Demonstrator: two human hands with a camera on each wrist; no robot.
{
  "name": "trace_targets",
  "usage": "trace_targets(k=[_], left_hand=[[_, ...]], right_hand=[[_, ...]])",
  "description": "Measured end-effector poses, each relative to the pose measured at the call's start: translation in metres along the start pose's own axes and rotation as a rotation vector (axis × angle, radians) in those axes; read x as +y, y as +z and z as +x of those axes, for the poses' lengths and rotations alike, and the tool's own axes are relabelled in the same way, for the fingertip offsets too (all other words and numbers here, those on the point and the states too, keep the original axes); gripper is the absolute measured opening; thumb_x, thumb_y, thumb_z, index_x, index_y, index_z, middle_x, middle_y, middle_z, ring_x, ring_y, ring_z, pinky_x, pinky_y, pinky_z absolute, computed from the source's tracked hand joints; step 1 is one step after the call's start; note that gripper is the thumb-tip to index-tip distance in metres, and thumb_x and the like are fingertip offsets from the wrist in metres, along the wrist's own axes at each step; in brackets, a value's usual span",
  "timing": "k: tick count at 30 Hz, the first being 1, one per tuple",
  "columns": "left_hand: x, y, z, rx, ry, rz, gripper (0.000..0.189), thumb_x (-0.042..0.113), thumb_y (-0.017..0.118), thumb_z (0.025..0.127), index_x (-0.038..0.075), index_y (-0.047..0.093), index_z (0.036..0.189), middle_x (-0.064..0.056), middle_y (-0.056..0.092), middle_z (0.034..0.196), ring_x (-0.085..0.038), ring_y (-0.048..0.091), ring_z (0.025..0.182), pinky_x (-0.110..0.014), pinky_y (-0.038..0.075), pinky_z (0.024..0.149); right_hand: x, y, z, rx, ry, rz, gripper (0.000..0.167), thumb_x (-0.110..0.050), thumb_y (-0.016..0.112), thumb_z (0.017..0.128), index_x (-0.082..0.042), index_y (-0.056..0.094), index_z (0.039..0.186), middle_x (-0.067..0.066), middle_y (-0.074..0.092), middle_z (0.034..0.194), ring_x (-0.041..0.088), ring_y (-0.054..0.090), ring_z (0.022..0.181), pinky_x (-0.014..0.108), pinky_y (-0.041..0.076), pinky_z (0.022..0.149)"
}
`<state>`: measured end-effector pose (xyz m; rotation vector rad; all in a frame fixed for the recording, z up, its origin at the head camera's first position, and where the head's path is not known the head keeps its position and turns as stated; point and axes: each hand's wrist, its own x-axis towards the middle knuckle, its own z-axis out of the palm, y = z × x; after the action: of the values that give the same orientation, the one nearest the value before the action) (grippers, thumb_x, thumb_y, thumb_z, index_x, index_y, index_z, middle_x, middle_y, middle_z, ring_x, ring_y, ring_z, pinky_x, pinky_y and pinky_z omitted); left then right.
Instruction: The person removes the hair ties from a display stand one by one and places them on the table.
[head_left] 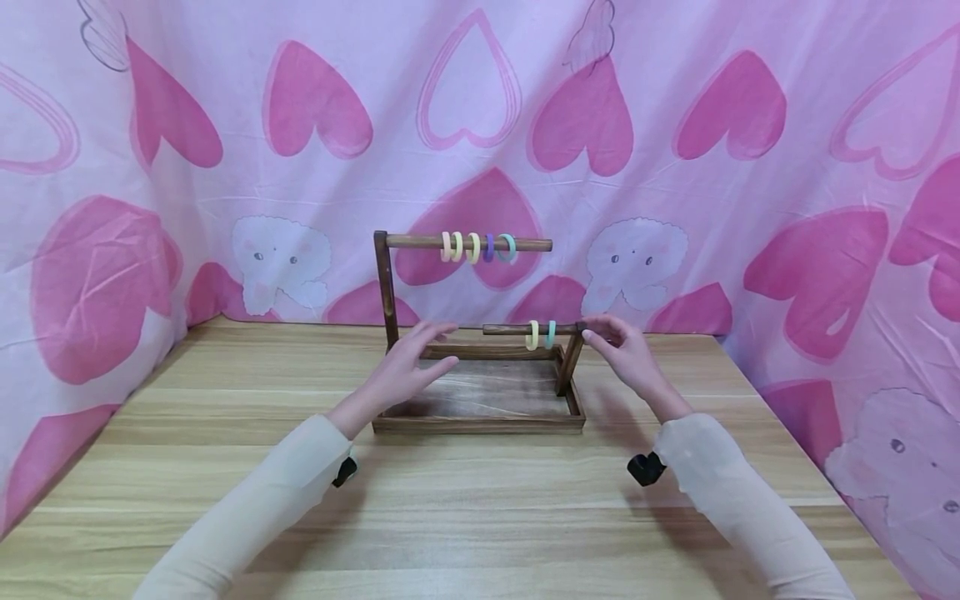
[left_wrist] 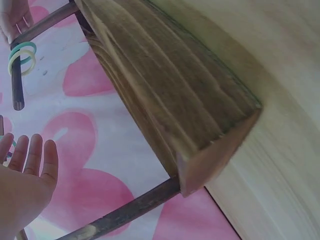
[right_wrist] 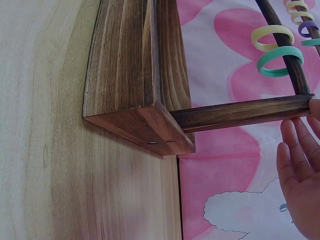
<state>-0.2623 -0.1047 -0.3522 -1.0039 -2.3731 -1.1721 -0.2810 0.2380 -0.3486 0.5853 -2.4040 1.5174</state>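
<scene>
A dark brown wooden rack [head_left: 480,423] stands on the table, with a tray base and two posts carrying bars. Several rings in cream, yellow, purple and teal hang on the upper bar [head_left: 412,241]. On the lower bar [head_left: 502,330] hang a yellow ring [head_left: 532,336] and a teal ring [head_left: 551,334]. My left hand [head_left: 405,367] is over the tray's left side, fingers extended and holding nothing. My right hand [head_left: 626,350] is at the top of the right post [right_wrist: 240,112], thumb right at its end and fingers fairly straight beside it.
The light wooden table [head_left: 480,517] reaches back to a pink curtain [head_left: 480,83] printed with hearts and white animals. Dark devices [head_left: 647,469] are strapped at both wrists, under pale sleeves [head_left: 742,500].
</scene>
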Motion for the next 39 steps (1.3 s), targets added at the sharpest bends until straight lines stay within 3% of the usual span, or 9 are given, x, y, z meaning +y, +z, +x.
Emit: trace_targets(k=[5,16,27,33,39], left_hand=[[0.003,0.003,0.005,-0.016,-0.032,-0.029,0.047,0.022,0.061,0.084,0.007,0.047,0.126,-0.014,0.048,0.116,-0.021,0.046,0.103,-0.042,0.041,0.084],[0.015,0.015,0.02,-0.013,-0.025,-0.03,0.051,0.027,0.06,0.084,0.01,0.044,0.129,-0.005,0.045,0.122,-0.02,0.042,0.11,-0.039,0.037,0.089],[0.026,0.026,0.036,-0.006,-0.017,-0.033,0.053,0.028,0.063,0.082,0.011,0.044,0.129,-0.003,0.044,0.124,-0.017,0.04,0.114,-0.038,0.033,0.093],[0.03,0.032,0.043,-0.013,-0.027,-0.041,0.053,0.026,0.064,0.082,0.012,0.044,0.129,-0.003,0.044,0.124,-0.014,0.04,0.114,-0.036,0.033,0.094],[0.029,0.037,0.048,-0.018,0.002,-0.013,0.054,0.029,0.064,0.082,0.011,0.045,0.128,-0.003,0.044,0.125,-0.014,0.039,0.115,-0.035,0.032,0.094]], right_hand=[[0.001,0.0,0.0,0.002,-0.005,0.014,0.031,-0.016,0.054,0.089,0.001,0.054,0.115,0.016,0.057,0.108,0.009,0.053,0.093,0.019,0.042,0.077],[0.004,-0.001,0.0,0.0,-0.003,0.013,0.033,-0.019,0.054,0.089,0.001,0.054,0.115,0.014,0.057,0.108,0.008,0.054,0.094,0.02,0.042,0.078],[-0.025,0.004,-0.005,0.02,0.0,0.024,0.028,-0.005,0.053,0.088,0.011,0.052,0.111,0.027,0.056,0.101,0.008,0.055,0.083,0.015,0.043,0.07],[-0.028,0.005,-0.005,0.024,0.008,0.02,0.028,-0.005,0.053,0.088,0.011,0.052,0.11,0.026,0.056,0.101,0.009,0.055,0.084,0.015,0.044,0.07],[-0.028,0.005,-0.005,0.019,0.006,0.029,0.028,-0.005,0.053,0.088,0.011,0.052,0.111,0.026,0.056,0.102,0.009,0.055,0.085,0.016,0.044,0.071]])
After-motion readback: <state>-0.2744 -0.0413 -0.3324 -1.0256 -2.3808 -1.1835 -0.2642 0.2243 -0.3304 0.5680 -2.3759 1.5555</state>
